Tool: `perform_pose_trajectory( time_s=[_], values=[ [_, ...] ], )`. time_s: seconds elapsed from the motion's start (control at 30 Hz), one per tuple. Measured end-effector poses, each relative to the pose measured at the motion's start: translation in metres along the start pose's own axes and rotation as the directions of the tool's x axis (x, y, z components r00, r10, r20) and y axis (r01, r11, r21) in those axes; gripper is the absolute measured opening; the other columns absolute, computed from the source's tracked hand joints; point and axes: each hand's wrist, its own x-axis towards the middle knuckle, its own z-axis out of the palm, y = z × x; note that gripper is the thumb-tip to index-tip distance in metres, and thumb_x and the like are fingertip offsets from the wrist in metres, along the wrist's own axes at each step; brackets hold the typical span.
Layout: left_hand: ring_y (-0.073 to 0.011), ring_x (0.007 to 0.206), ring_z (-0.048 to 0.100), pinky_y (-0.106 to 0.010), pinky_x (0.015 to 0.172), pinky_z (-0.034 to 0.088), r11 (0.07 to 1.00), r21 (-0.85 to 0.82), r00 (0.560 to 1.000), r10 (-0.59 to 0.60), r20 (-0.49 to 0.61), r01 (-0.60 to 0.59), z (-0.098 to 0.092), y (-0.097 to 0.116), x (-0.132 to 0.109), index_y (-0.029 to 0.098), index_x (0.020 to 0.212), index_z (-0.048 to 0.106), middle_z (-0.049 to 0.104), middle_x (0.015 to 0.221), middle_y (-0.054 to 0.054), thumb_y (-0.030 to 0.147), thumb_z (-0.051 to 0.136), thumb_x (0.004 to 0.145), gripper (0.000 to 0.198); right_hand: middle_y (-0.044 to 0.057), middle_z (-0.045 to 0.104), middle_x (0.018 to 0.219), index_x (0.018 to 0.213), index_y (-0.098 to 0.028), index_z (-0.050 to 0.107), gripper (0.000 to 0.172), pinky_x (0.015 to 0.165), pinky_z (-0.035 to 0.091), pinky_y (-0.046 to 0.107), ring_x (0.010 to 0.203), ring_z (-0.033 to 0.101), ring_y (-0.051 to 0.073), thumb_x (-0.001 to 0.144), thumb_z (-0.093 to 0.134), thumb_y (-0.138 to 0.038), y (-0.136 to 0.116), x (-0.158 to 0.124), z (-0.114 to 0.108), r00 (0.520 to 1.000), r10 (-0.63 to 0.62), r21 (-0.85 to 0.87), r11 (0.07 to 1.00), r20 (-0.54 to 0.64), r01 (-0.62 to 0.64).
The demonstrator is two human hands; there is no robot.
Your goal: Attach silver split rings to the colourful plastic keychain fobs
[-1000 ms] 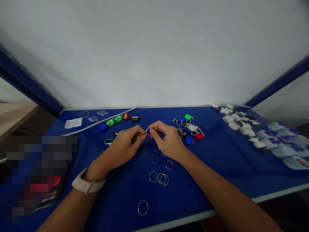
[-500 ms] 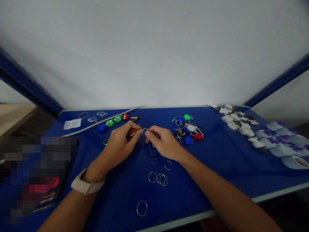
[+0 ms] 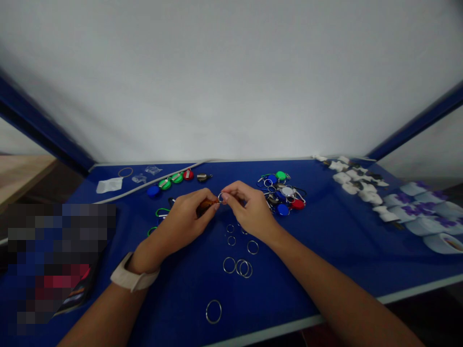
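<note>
So here's where we're at: both hands are up over the blue table [image 3: 327,250], close together, with the left hand [image 3: 177,226] holding a small brown fob [image 3: 206,207] and the right hand [image 3: 249,212] on a little metal split ring [image 3: 220,197]. The left fingers [image 3: 202,201] are curled around the fob and cover a good part of it, while the right thumb and forefinger are pressed together, pinching the ring right at their tips. The fob's long axis runs on a slant, from low in the left palm up and to the right, so its far end points at the ring and sits just beside it. The ring is right where the two hands meet, a bit nearer the right hand since that's the one gripping it, and we honestly can't tell from this view whether it's hooked on the fob or only touching it. Below the hands, loose rings [image 3: 229,264] are scattered on the table, and just past the right hand's knuckles there's a pile of tags [image 3: 287,191] with rings on them. Over beyond the left hand sits a row of round green, blue and red tags [image 3: 176,178].
</note>
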Motion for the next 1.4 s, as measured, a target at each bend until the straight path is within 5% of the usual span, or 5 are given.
perform_pose_trajectory(
  time_s=[0.27, 0.7, 0.93, 1.23, 1.4],
  values=[
    [-0.0138, 0.072, 0.063, -0.025, 0.068, 0.048, 0.998, 0.043, 0.990, 0.045, -0.133, -0.040, -0.001, -0.003, 0.000, 0.015, 0.097, 0.067, 0.070, 0.087, -0.004, 0.022, 0.057, 0.094, 0.012, 0.005, 0.067, 0.087, 0.093, -0.017, 0.064, 0.016, 0.077, 0.047, 0.031, 0.080, 0.062, 0.015, 0.098, 0.049, -0.020, -0.004, 0.000, -0.009, 0.937, -0.274, -0.254, 0.911, 0.219, 0.326],
    [-0.0137, 0.074, 0.066, -0.024, 0.070, 0.049, 0.997, 0.075, 0.964, 0.027, -0.266, -0.008, -0.002, -0.002, 0.000, 0.015, 0.093, 0.066, 0.071, 0.085, -0.003, 0.023, 0.060, 0.092, 0.009, 0.001, 0.068, 0.082, 0.093, -0.018, 0.061, 0.021, 0.054, 0.042, 0.025, 0.056, 0.053, 0.009, 0.096, 0.052, -0.037, -0.001, -0.001, 0.001, 0.955, 0.145, 0.158, 0.969, 0.260, -0.190],
    [-0.0121, 0.070, 0.064, -0.023, 0.066, 0.048, 0.997, 0.032, 0.984, 0.074, -0.164, -0.070, 0.001, -0.002, 0.000, 0.016, 0.092, 0.067, 0.070, 0.082, -0.002, 0.020, 0.060, 0.092, 0.008, 0.001, 0.068, 0.077, 0.091, -0.018, 0.058, 0.014, 0.050, 0.040, 0.025, 0.052, 0.052, 0.008, 0.092, 0.057, -0.032, -0.001, 0.003, 0.000, 0.981, 0.167, 0.282, 0.941, 0.094, -0.187],
    [-0.0128, 0.071, 0.065, -0.024, 0.067, 0.048, 0.995, 0.078, 0.978, 0.074, -0.196, -0.059, -0.001, -0.004, 0.001, 0.015, 0.095, 0.067, 0.070, 0.083, -0.002, 0.021, 0.060, 0.092, 0.009, 0.004, 0.070, 0.086, 0.093, -0.019, 0.063, 0.013, 0.076, 0.046, 0.033, 0.079, 0.062, 0.016, 0.095, 0.049, -0.018, -0.002, -0.002, -0.003, 0.958, -0.262, -0.311, 0.906, 0.118, 0.286],
    [-0.0120, 0.070, 0.064, -0.023, 0.065, 0.047, 0.996, 0.072, 0.983, 0.060, -0.171, -0.048, -0.002, -0.006, 0.001, 0.017, 0.096, 0.067, 0.070, 0.085, -0.001, 0.021, 0.060, 0.092, 0.008, 0.003, 0.070, 0.084, 0.094, -0.019, 0.063, 0.012, 0.071, 0.046, 0.031, 0.074, 0.063, 0.015, 0.093, 0.051, -0.017, -0.005, 0.001, -0.007, 0.971, -0.240, -0.349, 0.908, 0.025, 0.233]
  ],
)
